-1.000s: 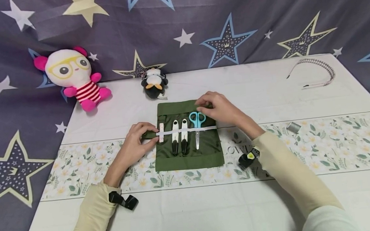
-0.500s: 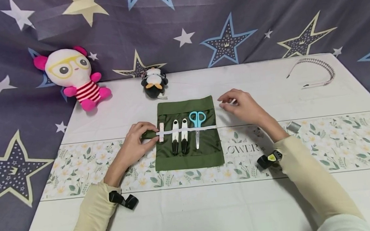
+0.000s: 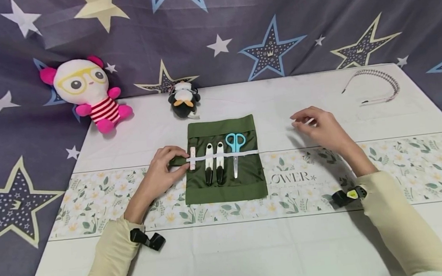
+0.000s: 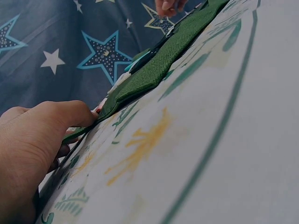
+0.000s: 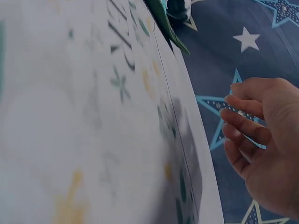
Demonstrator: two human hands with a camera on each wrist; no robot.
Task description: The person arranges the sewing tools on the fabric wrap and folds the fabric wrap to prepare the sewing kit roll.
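A dark green fabric sewing kit [image 3: 225, 194] lies unfolded on the table. A white elastic strap [image 3: 251, 152] runs across it, holding a pale pink strip [image 3: 193, 162], two white-and-black tools [image 3: 210, 167] of unclear kind and blue-handled scissors [image 3: 235, 143]. With thumb and fingers my left hand [image 3: 165, 168] pinches the green flap at the kit's left edge; the left wrist view shows that hand [image 4: 42, 135] close up on the fabric. To the right of the kit, my right hand [image 3: 319, 126] is above the table, fingers loosely bent, nothing visible in them.
A pink-and-white plush toy [image 3: 89, 92] leans at the back left, beside a small penguin plush [image 3: 184, 99]. A headband [image 3: 390, 82] lies at the back right. The starry curtain [image 3: 265, 4] rises behind the white, flower-printed tablecloth [image 3: 230, 258].
My right hand has moved off the kit's upper right corner and farther right. Its forearm now covers the grey thread spool seen earlier. The left hand stays in place.
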